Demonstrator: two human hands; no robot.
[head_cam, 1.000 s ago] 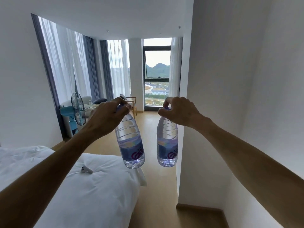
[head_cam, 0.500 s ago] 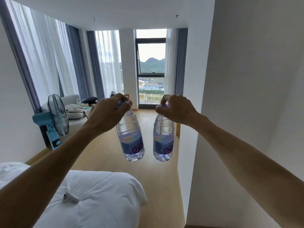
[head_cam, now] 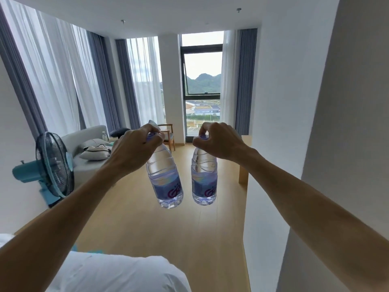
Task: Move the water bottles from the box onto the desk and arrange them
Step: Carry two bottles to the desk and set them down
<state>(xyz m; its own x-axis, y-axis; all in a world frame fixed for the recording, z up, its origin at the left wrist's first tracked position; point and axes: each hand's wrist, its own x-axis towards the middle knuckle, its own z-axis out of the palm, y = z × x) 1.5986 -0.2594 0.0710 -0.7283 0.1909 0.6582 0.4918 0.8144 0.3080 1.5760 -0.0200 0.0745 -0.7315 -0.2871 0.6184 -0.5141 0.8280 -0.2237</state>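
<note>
Purple-and-blue wrap labels with a magenta swirl logo circle both bottles; the lettering is too blurred to read. The left hand (head_cam: 134,149) pinches the cap of the left clear plastic water bottle (head_cam: 165,178), which hangs slightly tilted. The right hand (head_cam: 219,142) pinches the cap of the right clear plastic water bottle (head_cam: 204,178), hanging upright. Both bottles hold water and hang close together, not touching, in the air over the light wooden floor (head_cam: 168,232).
</note>
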